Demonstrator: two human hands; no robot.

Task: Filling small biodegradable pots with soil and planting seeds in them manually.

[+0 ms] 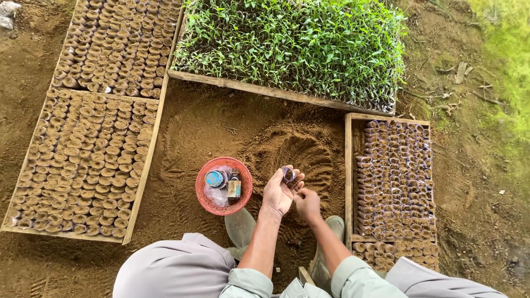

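A person's left hand (280, 190) pinches a small soil-filled plastic pot (289, 174) above a mound of loose earth (287, 149). The right hand (308, 204), fingers curled together, hovers just beside it, near a red basket (205, 198).

Woven red plastic basket (205, 202) on loose, matt brown soil (221, 127); rough weathered wooden frames (348, 176) edge the trays; a glossy clear plastic bag (220, 194) lies inside.

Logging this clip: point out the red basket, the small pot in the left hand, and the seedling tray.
red basket (205, 202): head view, bare woven rim.
small pot (288, 174): head view, its top.
seedling tray (276, 91): head view, wooden front edge.
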